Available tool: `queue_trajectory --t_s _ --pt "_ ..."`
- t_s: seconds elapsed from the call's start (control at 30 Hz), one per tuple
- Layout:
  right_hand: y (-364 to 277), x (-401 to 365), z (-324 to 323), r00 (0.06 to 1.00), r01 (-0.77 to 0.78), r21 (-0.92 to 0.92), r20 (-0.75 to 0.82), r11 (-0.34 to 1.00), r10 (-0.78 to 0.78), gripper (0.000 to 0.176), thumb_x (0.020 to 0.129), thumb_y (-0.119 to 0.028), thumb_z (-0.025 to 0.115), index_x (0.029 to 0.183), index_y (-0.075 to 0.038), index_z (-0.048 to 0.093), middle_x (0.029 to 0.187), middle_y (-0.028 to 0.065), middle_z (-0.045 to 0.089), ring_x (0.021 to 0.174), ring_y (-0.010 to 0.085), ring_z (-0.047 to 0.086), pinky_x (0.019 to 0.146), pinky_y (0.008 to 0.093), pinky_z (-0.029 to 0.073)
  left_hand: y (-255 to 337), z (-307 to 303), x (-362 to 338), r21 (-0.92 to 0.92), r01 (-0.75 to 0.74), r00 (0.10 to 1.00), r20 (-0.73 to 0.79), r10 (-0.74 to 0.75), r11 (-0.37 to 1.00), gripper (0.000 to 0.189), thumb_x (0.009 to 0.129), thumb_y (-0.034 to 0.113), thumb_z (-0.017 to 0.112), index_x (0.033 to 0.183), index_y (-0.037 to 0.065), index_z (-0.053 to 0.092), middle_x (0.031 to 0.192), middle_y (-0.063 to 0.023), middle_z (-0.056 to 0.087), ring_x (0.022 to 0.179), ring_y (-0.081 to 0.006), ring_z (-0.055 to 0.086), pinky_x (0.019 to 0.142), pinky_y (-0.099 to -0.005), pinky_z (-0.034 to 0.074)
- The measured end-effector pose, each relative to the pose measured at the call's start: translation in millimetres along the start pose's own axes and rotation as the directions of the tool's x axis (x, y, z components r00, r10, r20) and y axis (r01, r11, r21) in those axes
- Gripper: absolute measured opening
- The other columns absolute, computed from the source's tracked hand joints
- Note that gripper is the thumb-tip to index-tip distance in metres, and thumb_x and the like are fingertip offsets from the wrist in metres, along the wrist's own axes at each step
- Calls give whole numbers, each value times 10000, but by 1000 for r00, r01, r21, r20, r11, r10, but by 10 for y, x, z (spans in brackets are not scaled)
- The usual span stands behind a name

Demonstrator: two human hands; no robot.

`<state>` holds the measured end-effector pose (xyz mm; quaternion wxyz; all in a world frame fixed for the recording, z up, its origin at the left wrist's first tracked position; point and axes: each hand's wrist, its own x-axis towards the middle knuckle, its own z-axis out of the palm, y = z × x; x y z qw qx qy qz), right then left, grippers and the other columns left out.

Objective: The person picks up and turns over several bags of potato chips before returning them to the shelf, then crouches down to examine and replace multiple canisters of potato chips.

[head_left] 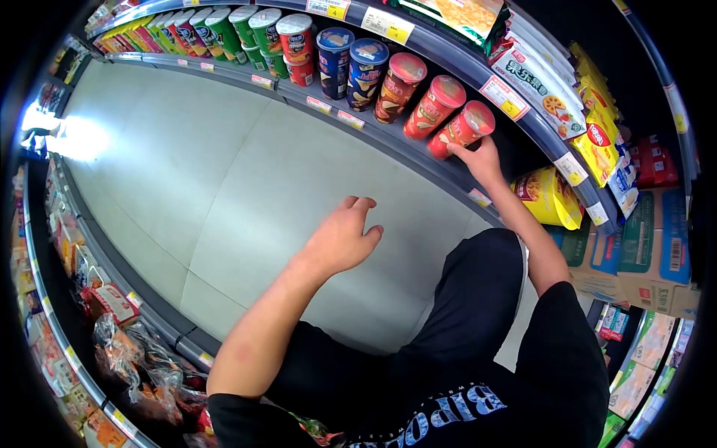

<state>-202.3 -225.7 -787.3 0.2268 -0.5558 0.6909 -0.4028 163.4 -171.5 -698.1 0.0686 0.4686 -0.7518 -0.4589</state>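
Observation:
My right hand [480, 160] reaches to the shelf and rests its fingers on the lower side of a red chip can [463, 128], the last one in a row of cans. Whether it grips the can or only touches it is unclear. Two more red cans [435, 107] stand to its left, then blue cans [366, 69], red and green ones further along. My left hand [342, 237] hangs in the air over the grey floor, holding nothing, with its fingers loosely curled and slightly apart.
The shelf edge [388, 134] carries yellow price tags. Yellow snack bags [549, 196] and cardboard boxes [646, 246] sit lower on the right. Another shelf with wrapped goods [112, 328] lines the left side of the aisle. Grey floor tiles [224, 164] run between.

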Motion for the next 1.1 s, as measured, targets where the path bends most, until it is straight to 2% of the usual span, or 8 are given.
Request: queue_trajectory --t_s 0.2,0.27,0.4,0.47,0.6,0.7,0.93,1.1 --pt "406 -117 -209 970 -11 -44 244 999 21 707 816 -220 829 1374 46 486 1224 159 651 1178 251 616 998 362 497 -157 -11 26 -43 -20 999 -34 19 999 350 934 222 615 1216 17 640 1198 -198 643 1048 -330 662 906 -415 526" --pt "51 -134 -499 867 -229 -208 400 951 296 642 862 -256 791 1367 40 529 1203 142 655 1140 230 613 992 357 492 -277 -28 55 -127 -46 999 4 47 991 283 928 214 623 1120 20 697 1078 -188 694 970 -315 691 861 -405 541" --pt "-820 -462 -977 763 -208 -31 621 978 182 307 953 -164 670 1191 23 619 985 10 654 921 111 603 836 289 506 -254 -142 -191 -205 -72 997 -44 64 976 223 914 232 661 924 20 730 776 -165 692 742 -304 687 698 -423 531" --pt "-1185 -777 -1179 733 -183 -310 590 933 340 281 903 -156 665 1130 2 617 914 47 622 845 144 574 785 314 492 -204 -297 -375 -190 62 998 -20 -67 980 248 918 255 668 871 15 714 773 -182 685 705 -320 668 666 -440 513" --pt "-1714 -1485 -1359 841 393 -561 539 728 -38 347 786 -170 696 1088 -2 658 1072 207 680 1011 402 643 879 453 526 -564 -169 -558 -151 211 957 -167 -236 966 267 955 269 615 917 22 707 804 -199 692 729 -370 660 686 -467 512" --pt "-1538 -1355 -1427 871 -136 -611 301 780 388 232 766 -156 701 968 -45 683 1030 195 694 1000 397 646 880 467 527 -882 255 -798 -199 214 827 -484 -286 956 242 981 210 538 1037 28 688 864 -206 699 778 -400 665 723 -483 519" --pt "-1535 -1359 -1819 842 -109 -745 283 658 460 149 751 -216 704 789 -72 693 961 198 713 921 410 667 839 499 540 700 167 -2325 -258 409 835 -280 -473 875 389 858 194 592 1216 47 629 972 -215 670 966 -384 658 871 -488 523" --pt "-2177 -1439 -2383 789 -82 -660 415 746 454 799 814 -244 669 1546 -162 360 1586 187 360 1396 302 462 1121 439 424 1897 -389 -3488 87 463 776 -520 -356 882 457 840 256 657 1272 106 638 1110 -223 666 1179 -396 607 1079 -485 445"
